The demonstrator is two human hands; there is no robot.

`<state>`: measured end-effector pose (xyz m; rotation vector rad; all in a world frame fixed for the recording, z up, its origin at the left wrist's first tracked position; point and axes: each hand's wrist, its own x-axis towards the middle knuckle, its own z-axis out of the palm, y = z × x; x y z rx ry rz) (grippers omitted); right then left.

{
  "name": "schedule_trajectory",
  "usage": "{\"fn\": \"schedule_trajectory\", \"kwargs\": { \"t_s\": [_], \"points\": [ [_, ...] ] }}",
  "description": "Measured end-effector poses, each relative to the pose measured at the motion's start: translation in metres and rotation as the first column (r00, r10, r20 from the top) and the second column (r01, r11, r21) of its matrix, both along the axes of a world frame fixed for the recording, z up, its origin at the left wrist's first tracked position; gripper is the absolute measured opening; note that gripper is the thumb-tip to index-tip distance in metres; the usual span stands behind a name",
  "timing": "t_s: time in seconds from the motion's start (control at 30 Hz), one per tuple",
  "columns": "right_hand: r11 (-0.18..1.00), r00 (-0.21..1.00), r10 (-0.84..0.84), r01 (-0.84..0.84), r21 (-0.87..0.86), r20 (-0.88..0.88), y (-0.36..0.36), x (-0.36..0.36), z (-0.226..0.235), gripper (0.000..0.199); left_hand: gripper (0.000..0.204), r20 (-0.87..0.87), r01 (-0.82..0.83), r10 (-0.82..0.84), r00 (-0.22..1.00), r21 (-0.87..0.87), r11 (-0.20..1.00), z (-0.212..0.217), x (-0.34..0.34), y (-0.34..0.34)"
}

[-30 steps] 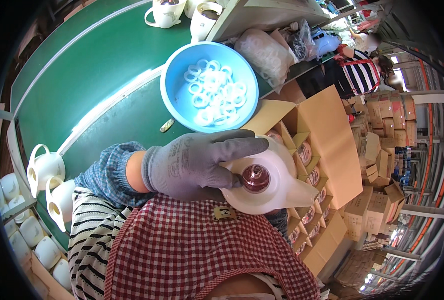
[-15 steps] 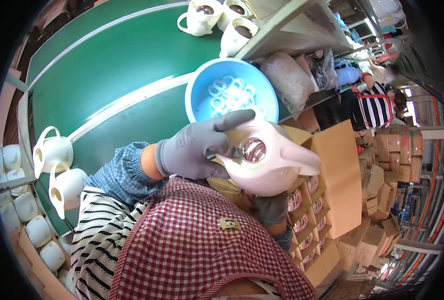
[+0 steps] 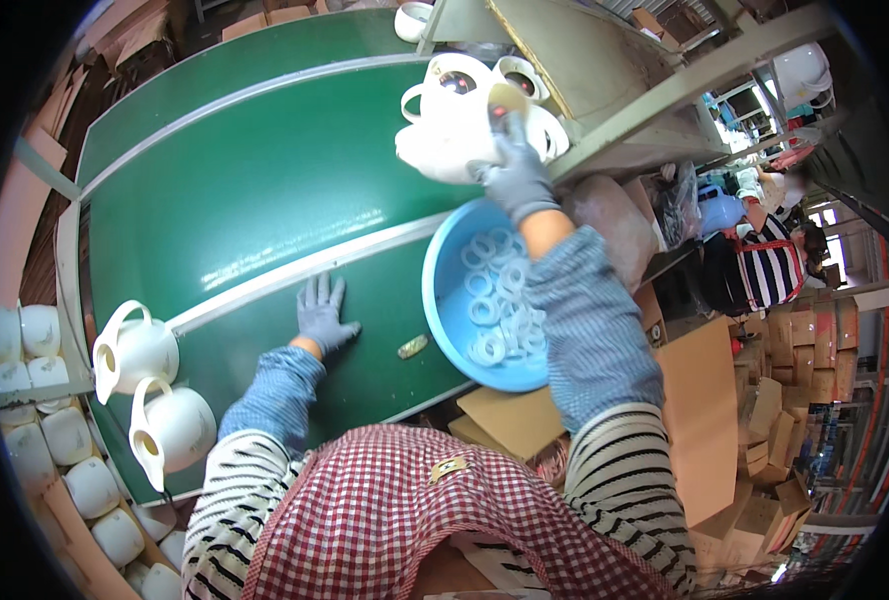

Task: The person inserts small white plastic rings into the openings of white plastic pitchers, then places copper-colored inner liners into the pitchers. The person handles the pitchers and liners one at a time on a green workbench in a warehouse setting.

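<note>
- Closest to me, the person wears a red-and-white checked apron (image 3: 365, 510) over black-and-white striped sleeves, with blue cuffs nearer the wrists.
- Beside the apron on the right, a cardboard box (image 3: 700, 420) stands with its flaps open.
- On the left, white vessels (image 3: 92, 487) sit packed in rows, lower than the worktop (image 3: 255, 230), which is green.
- Two white jugs (image 3: 180, 430) stand side by side at the worktop's left end, handles up and dark mouths turned outward.
- The left hand (image 3: 325, 315), in a grey glove, holds nothing; it lies palm down on the worktop, fingers spread wide.
- A small mottled object (image 3: 413, 346) lies between that hand and the blue basin (image 3: 431, 290), which is filled with translucent rings (image 3: 515, 325); the right forearm passes over the basin's edge.
- Farther out, the right hand (image 3: 518, 180), gloved likewise, is closed on a white jug (image 3: 435, 150), thumb on its side and fingers at its dark mouth.
- That jug is at the far right of the worktop, close against other jugs (image 3: 443, 106); I can't tell whether its base rests fully.
- Past the basin are a clear plastic bag (image 3: 610, 215) and, well beyond, a co-worker (image 3: 770, 262) in stripes near stacked cartons (image 3: 810, 335).
</note>
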<state>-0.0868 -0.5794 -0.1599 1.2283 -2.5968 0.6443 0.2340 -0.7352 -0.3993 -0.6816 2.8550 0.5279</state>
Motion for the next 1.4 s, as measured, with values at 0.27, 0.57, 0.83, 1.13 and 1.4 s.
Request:
{"fn": "schedule_trajectory", "kwargs": {
  "t_s": [0.27, 0.57, 0.83, 1.13, 1.4],
  "points": [
    [0.771, 0.963, -0.266, 0.231, 0.594, -0.03, -0.089, -0.022, -0.059, 0.074, 0.106, 0.077, -0.008, 0.003, 0.997, 0.062, 0.998, 0.01, 0.005, 0.002],
    [0.813, 0.958, -0.285, 0.252, 0.524, -0.019, -0.099, -0.019, -0.042, 0.062, 0.107, 0.083, -0.002, -0.001, 0.997, 0.044, 0.999, 0.0, 0.004, -0.001],
    [0.96, 0.98, -0.026, 0.08, -0.27, 0.198, 0.179, 0.032, 0.09, 0.04, 0.109, 0.189, 0.013, -0.005, 0.982, -0.043, 0.999, -0.007, -0.003, -0.007],
    [0.615, 0.366, -0.771, 0.64, 0.461, 0.521, 0.556, 0.174, 0.068, 0.058, 0.084, -0.03, -0.042, 0.055, 0.998, 0.344, 0.938, -0.054, -0.005, -0.065],
    [0.352, 0.252, -0.934, 0.53, 0.771, 0.254, 0.542, 0.178, -0.025, 0.109, 0.039, -0.48, 0.084, 0.501, 0.721, 0.777, 0.624, 0.059, -0.045, -0.044]
  ]
}}
